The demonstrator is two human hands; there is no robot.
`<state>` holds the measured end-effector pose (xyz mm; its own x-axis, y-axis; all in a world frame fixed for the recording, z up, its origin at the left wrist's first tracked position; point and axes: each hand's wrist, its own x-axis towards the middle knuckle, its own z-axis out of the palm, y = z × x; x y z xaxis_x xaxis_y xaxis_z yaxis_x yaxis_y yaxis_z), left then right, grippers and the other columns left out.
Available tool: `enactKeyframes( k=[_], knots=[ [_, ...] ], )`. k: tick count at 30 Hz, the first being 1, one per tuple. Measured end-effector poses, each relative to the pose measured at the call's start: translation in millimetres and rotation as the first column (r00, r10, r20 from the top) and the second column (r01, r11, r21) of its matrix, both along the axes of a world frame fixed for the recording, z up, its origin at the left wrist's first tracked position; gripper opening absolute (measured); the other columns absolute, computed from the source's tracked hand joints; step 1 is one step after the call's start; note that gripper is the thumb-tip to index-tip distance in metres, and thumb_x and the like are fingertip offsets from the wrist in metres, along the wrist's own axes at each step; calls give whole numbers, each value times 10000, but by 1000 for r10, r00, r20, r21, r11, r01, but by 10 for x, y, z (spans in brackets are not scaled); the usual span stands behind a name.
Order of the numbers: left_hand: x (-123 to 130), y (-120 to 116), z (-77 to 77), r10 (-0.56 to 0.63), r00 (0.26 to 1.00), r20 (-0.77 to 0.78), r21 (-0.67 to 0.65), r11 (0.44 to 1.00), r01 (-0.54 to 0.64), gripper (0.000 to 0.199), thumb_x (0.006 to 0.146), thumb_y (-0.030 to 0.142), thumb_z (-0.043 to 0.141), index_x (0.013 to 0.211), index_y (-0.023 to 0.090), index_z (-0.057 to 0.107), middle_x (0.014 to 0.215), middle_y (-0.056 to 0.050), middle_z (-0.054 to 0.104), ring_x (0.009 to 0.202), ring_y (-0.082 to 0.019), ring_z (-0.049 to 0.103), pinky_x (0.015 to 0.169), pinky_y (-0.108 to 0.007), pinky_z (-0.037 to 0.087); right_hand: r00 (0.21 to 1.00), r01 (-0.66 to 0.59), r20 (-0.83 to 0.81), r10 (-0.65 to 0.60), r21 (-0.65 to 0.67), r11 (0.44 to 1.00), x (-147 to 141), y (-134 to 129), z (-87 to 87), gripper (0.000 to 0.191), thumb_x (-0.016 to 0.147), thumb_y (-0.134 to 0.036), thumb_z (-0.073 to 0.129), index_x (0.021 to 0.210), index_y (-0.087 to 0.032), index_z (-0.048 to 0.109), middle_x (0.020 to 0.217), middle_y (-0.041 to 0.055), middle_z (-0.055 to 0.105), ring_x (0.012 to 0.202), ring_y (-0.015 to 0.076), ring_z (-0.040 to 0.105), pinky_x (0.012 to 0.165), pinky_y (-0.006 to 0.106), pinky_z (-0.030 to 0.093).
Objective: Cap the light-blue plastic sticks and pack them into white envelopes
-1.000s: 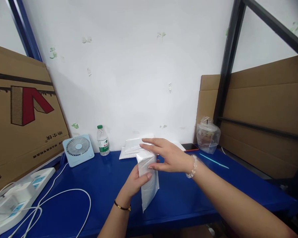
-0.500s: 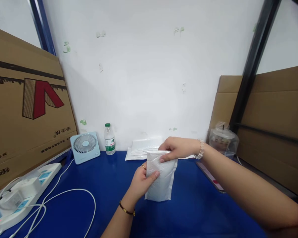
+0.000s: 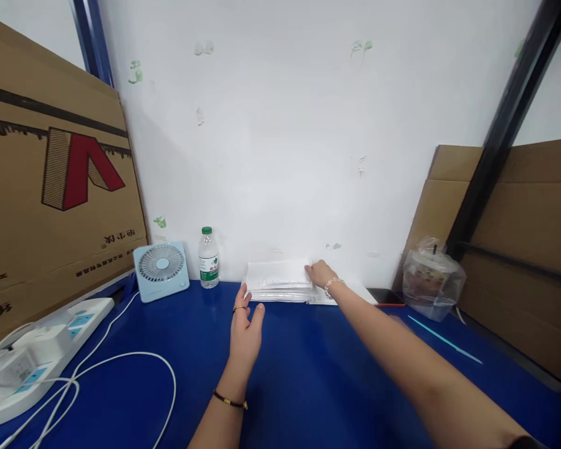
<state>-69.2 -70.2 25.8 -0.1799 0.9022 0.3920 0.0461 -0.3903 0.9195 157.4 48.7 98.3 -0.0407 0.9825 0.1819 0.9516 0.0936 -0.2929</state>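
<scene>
A stack of white padded envelopes [image 3: 280, 280] lies on the blue table [image 3: 308, 374] against the wall. My right hand [image 3: 321, 274] is at the right end of the stack, its fingertips at the top envelope's edge; whether they pinch it is hard to make out. My left hand [image 3: 247, 321] is just in front of the stack's left corner, fingers apart, with nothing in it. More flat white envelopes [image 3: 355, 292] lie to the right, partly behind my right wrist.
A blue fan [image 3: 163, 269] and a water bottle [image 3: 209, 259] stand at the back left. White cables and a power strip [image 3: 42, 368] lie at left. A phone [image 3: 387, 297], a bagged container [image 3: 432, 280] and a teal strip [image 3: 444, 339] are at right.
The envelope held in both hands is now on the stack at the back. My left hand has let go and moved left; my right hand is at the stack. The view has shifted slightly.
</scene>
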Motion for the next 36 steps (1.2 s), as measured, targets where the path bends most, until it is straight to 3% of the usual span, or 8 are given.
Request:
enactKeyframes(
  k=[5,8,12,18,21,30,33,36],
  knots=[
    [73,75,-115,-83,981,-177,-155,986,56,691,823,335,518,1421,208,196,1388,-137,376,1270,-258,381,1013,-389,342,975,-14,221,14,-3,1000,472,-79,-255,455,898,-308,369,1286,-93,468,1281,180,470,1196,248,431,974,333,318],
    [124,84,-138,-147,941,-305,-193,977,90,706,799,338,530,1416,175,231,1394,-149,365,1272,-273,372,1024,-395,323,927,-73,356,114,-127,989,702,-207,-440,557,685,-225,661,1219,-124,539,1231,147,530,1176,264,453,947,303,345],
    [155,111,-225,-126,864,-488,-184,982,39,725,759,316,540,1402,121,268,1438,-152,311,1330,-269,279,1066,-371,271,856,-62,496,148,-185,981,770,-346,-623,370,735,-85,568,1104,-113,593,1085,166,615,1030,257,567,840,319,403],
    [167,159,-407,-85,584,-808,-172,980,-96,693,733,292,529,1375,122,329,1459,-175,267,1364,-274,202,1098,-411,160,780,-103,603,171,-145,984,670,-492,-544,259,833,-51,428,962,-123,640,986,170,663,949,261,615,766,328,413],
    [183,161,-406,-79,522,-849,-170,977,-128,663,743,320,513,1364,152,354,1465,-158,262,1363,-269,204,1092,-415,162,763,-130,624,169,-109,986,678,-634,-450,249,823,-56,430,915,-130,649,946,154,677,899,273,628,725,336,409],
    [213,141,-413,-51,507,-861,-139,981,-136,693,739,343,529,1374,155,325,1467,-146,257,1362,-262,204,1089,-382,179,784,-155,621,-10,212,965,919,-1303,146,182,829,-156,445,861,-140,623,856,134,667,823,230,604,710,305,345],
    [198,164,-382,-12,562,-827,-132,976,-173,684,747,324,524,1370,126,323,1458,-169,261,1358,-269,211,1079,-375,214,788,-325,594,163,177,929,701,-1644,-33,184,815,-150,458,897,-162,621,845,105,665,783,208,589,694,293,342],
    [114,229,-285,110,606,-788,-127,934,-334,676,760,316,502,1373,109,306,1464,-191,224,1358,-309,188,1055,-424,253,725,-513,537,431,3,859,447,-1906,-326,182,802,-139,464,867,-166,631,811,86,665,761,196,587,680,283,355]
  ],
)
